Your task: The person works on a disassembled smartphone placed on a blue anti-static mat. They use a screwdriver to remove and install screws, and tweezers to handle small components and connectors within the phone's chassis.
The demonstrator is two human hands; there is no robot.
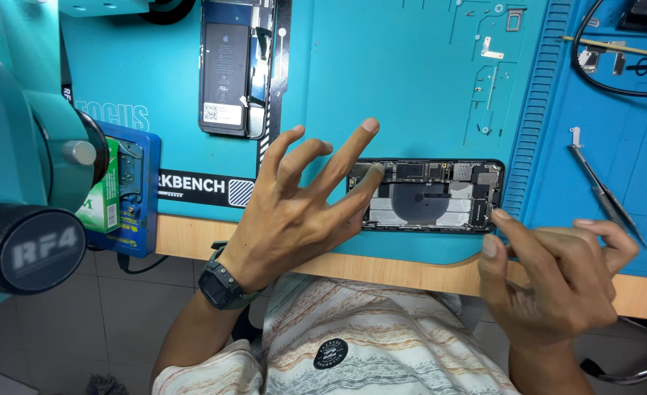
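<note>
An opened phone body (429, 196) lies flat on the teal work mat (382, 80), its circuit boards and round coil exposed. My left hand (301, 201) rests over the phone's left end with fingers spread; the thumb tip touches the board near the top left corner. My right hand (557, 274) hovers at the phone's right end, with index finger and thumb pinched close together by the lower right corner. Whether something tiny sits between those fingertips is too small to see.
A second opened phone with a black battery (235, 66) lies at the back. A microscope (23, 168) looms at left beside a blue fixture (129, 190). Tweezers (605, 190) lie on the blue mat (630, 139) at right, with a small bracket (490, 50) and cables behind.
</note>
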